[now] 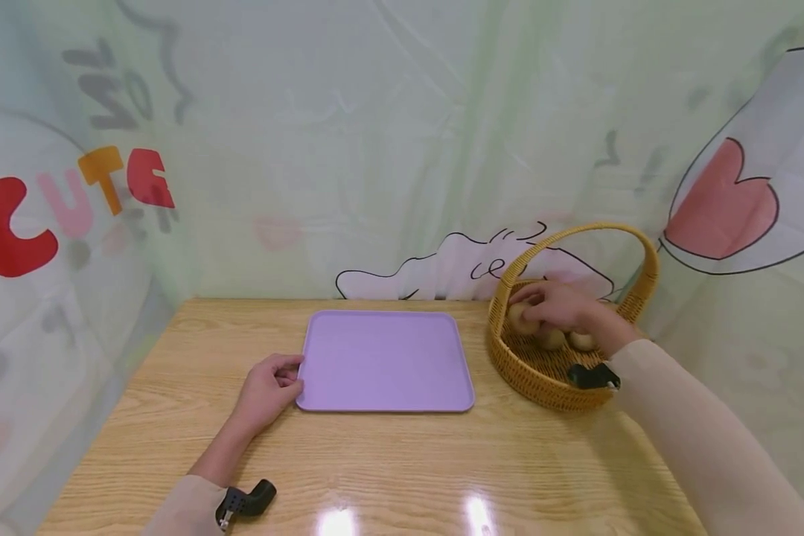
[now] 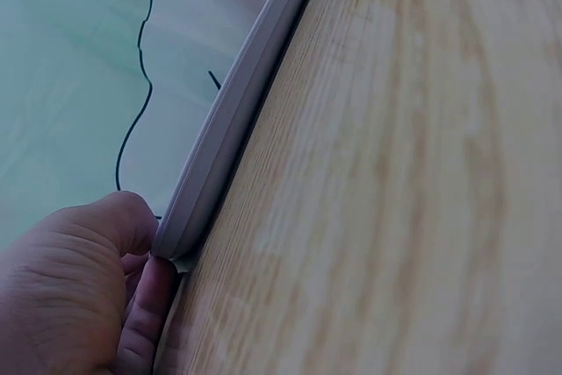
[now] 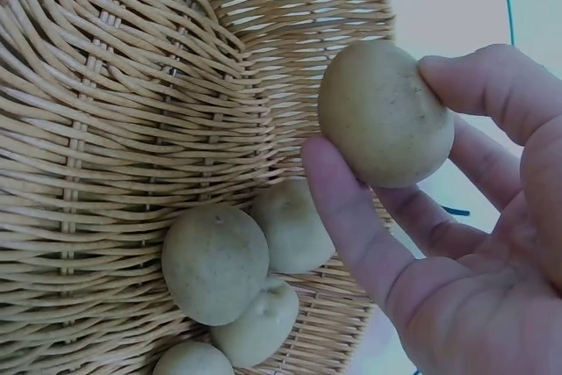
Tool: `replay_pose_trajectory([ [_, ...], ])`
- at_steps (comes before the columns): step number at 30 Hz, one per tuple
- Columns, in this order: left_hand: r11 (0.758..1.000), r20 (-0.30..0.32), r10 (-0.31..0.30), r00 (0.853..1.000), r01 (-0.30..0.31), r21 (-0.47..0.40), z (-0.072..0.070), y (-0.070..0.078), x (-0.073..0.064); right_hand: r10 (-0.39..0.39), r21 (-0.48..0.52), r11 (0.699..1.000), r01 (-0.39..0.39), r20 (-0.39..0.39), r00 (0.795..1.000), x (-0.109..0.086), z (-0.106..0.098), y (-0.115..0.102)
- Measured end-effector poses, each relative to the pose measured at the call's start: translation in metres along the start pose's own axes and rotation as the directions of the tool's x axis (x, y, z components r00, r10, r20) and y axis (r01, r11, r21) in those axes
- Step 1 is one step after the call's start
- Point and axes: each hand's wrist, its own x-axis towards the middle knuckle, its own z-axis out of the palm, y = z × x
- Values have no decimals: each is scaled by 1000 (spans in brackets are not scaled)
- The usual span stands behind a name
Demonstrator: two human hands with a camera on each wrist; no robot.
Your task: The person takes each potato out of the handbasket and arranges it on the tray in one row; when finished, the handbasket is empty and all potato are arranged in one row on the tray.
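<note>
Inside the wicker basket (image 1: pixel 552 387) at the right, my right hand (image 1: pixel 559 305) pinches a round greenish-brown fruit (image 3: pixel 386 113) between thumb and fingers. The right wrist view shows it lifted above several similar fruits (image 3: pixel 215 264) lying on the woven bottom. At the middle of the table lies a flat lilac tray (image 1: pixel 385 361). My left hand (image 1: pixel 271 391) grips its left edge near the front corner. In the left wrist view the thumb is at the rim's upper side, with a finger against its underside.
The basket's tall arched handle (image 1: pixel 599 225) rises around my right forearm. A wooden table (image 1: pixel 388 461) carries tray and basket. Behind it hangs a printed curtain (image 1: pixel 348 149), close to the table's back edge.
</note>
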Motion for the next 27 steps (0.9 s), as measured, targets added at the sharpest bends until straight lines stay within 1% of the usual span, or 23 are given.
replay_pose_trajectory([
  [2,1000,2,3,1000,-3,5,0,0,0,16,67,998,-15,-8,1000,-4,-1,-1],
  [3,1000,2,4,1000,-4,10,0,0,0,11,101,995,-10,-10,1000,-6,-1,0],
  [7,1000,9,-1,1000,1,16,-1,1,-1,-32,175,984,41,-56,998,-15,-2,0],
  [10,1000,13,-11,1000,11,9,-1,2,-1,-62,169,982,78,-100,993,-24,-3,0],
  [13,1000,16,-17,1000,16,4,-1,3,-1,-76,152,984,97,-136,988,-36,-5,-1],
  [18,1000,19,-20,1000,20,10,0,1,-1,-122,100,985,141,-172,978,-57,-4,-2],
  [20,1000,20,-22,1000,22,17,1,0,-2,-123,125,981,145,-167,978,-66,-3,-2],
  [22,999,22,-25,999,25,24,1,-1,-2,-114,184,972,143,-160,980,-73,-2,-2],
  [25,1000,19,-21,1000,20,18,1,-2,-1,-96,269,954,134,-151,984,-79,-1,-4],
  [27,1000,18,-19,1000,19,13,1,-2,-1,-104,290,946,147,-159,982,-82,0,-5],
])
